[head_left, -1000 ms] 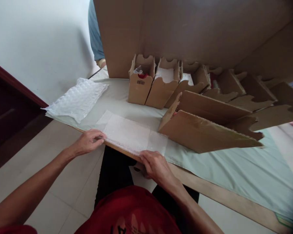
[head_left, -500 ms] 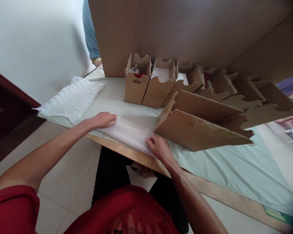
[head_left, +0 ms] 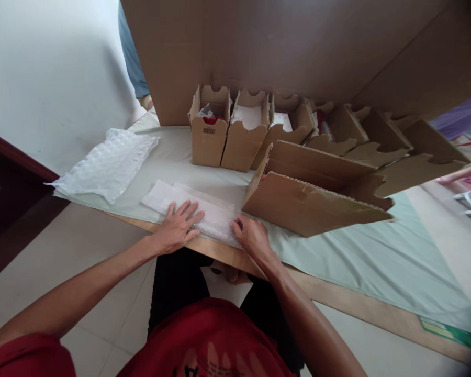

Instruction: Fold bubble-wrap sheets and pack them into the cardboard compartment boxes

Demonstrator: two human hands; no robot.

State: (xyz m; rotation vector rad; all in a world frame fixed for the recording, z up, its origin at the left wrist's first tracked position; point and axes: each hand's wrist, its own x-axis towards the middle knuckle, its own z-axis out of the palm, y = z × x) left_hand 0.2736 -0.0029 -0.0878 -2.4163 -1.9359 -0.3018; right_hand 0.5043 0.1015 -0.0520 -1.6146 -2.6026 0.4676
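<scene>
A long flat piece of bubble wrap (head_left: 215,209) lies folded along the table's near edge. My left hand (head_left: 177,226) rests on its left part with the fingers spread flat. At its right end, my right hand (head_left: 251,234) has thumb and fingers pinched together on the wrap. Whether anything lies inside the folded wrap I cannot tell. Just beyond my right hand stands a long open cardboard bin (head_left: 317,204).
Several cardboard bins (head_left: 208,141) stand in a row at the back, some holding white or red items. A large cardboard panel (head_left: 278,47) rises behind them. More bubble wrap (head_left: 105,162) lies at the left on the pale cloth (head_left: 172,157). Behind the panel, a person's trouser leg (head_left: 133,57) shows.
My left hand has let go of the wrap's far left edge and now lies flat on top of it. The wrap's left end now shows fully. My right hand stays at the right end.
</scene>
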